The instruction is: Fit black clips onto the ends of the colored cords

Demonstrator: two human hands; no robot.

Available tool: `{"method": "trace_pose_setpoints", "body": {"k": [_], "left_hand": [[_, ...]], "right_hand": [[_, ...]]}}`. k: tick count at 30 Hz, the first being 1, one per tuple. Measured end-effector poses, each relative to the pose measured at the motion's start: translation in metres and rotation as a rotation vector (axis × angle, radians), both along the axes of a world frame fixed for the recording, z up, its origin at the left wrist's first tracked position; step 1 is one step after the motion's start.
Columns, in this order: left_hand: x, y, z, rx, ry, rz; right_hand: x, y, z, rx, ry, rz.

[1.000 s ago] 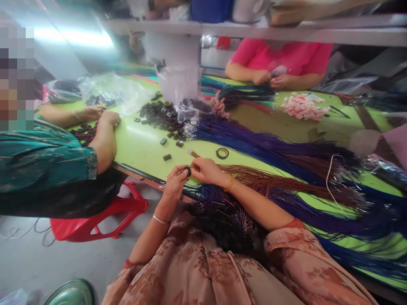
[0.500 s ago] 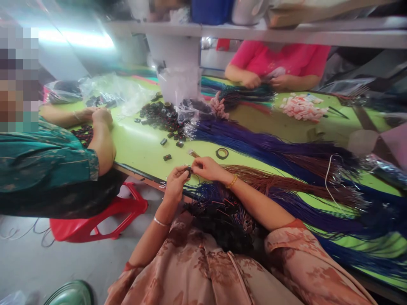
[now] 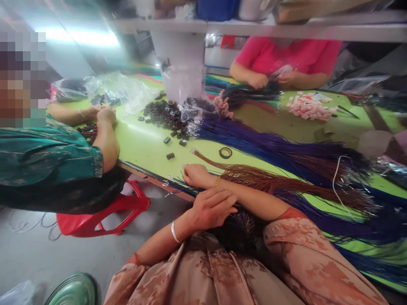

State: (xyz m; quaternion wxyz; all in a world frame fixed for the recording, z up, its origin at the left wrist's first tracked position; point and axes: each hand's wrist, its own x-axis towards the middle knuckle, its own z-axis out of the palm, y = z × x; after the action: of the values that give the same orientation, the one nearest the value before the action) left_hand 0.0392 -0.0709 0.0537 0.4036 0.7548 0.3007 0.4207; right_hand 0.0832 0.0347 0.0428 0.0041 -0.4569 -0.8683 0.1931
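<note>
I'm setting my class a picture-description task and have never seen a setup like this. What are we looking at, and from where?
There is no machine: these are a person's bare hands, and every picture comes from one camera on that person's head, looking forward and down. The right hand is curled beside dark wire ends at the edge of the green table; the left hand is near the right forearm. I cannot tell whether either holds anything. On the table lie brown wires, blue and purple wires, a pile of black parts, a tape roll and pale pink pieces.
</note>
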Motion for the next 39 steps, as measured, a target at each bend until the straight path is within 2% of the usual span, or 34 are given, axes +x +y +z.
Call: {"method": "trace_pose_setpoints", "body": {"k": [1,3,4,6,9,11,14,20,23,25,27,30,32,35,39], "left_hand": [[-0.01,0.006,-0.001,-0.01,-0.017,0.093],[-0.035,0.028,-0.003,-0.039,-0.052,0.365],[-0.05,0.043,-0.005,-0.049,-0.078,0.527],[-0.079,0.076,-0.012,-0.066,-0.037,0.756],[-0.116,0.119,-0.028,-0.029,0.287,0.876],[-0.131,0.134,-0.038,-0.023,0.472,0.868],[-0.141,0.138,-0.046,-0.057,0.615,0.838],[-0.136,0.124,-0.043,-0.146,0.565,0.867],[-0.137,0.116,-0.042,-0.131,0.39,0.918],[-0.139,0.111,-0.04,-0.125,0.226,0.941],[-0.141,0.105,-0.038,-0.189,0.047,0.927],[-0.139,0.096,-0.034,-0.383,-0.205,0.857],[-0.134,0.09,-0.032,-0.484,-0.354,0.79],[-0.124,0.082,-0.027,-0.596,-0.549,0.647],[-0.112,0.075,-0.022,-0.722,-0.702,0.529]], "right_hand": [[-0.002,-0.001,-0.004,-0.015,-0.015,0.008],[-0.004,-0.002,-0.008,-0.021,-0.019,0.051],[-0.003,-0.002,-0.009,-0.004,-0.01,0.072],[0.0,-0.004,-0.008,0.057,0.013,0.08],[0.007,-0.006,-0.004,0.077,0.015,0.026],[0.011,-0.006,-0.001,0.055,0.015,-0.002],[0.009,-0.005,0.0,0.042,-0.002,0.012],[0.001,-0.008,-0.005,0.092,-0.102,0.149],[0.006,-0.007,-0.006,0.098,0.006,0.098],[0.01,-0.003,-0.005,0.057,0.183,-0.001],[0.012,0.001,-0.004,-0.067,0.419,-0.104],[0.011,0.006,-0.001,-0.369,0.77,-0.213],[0.009,0.007,0.0,-0.518,0.935,-0.256],[0.007,0.007,0.001,-0.575,1.06,-0.289],[0.011,0.007,0.002,-0.541,1.079,-0.27]]}}
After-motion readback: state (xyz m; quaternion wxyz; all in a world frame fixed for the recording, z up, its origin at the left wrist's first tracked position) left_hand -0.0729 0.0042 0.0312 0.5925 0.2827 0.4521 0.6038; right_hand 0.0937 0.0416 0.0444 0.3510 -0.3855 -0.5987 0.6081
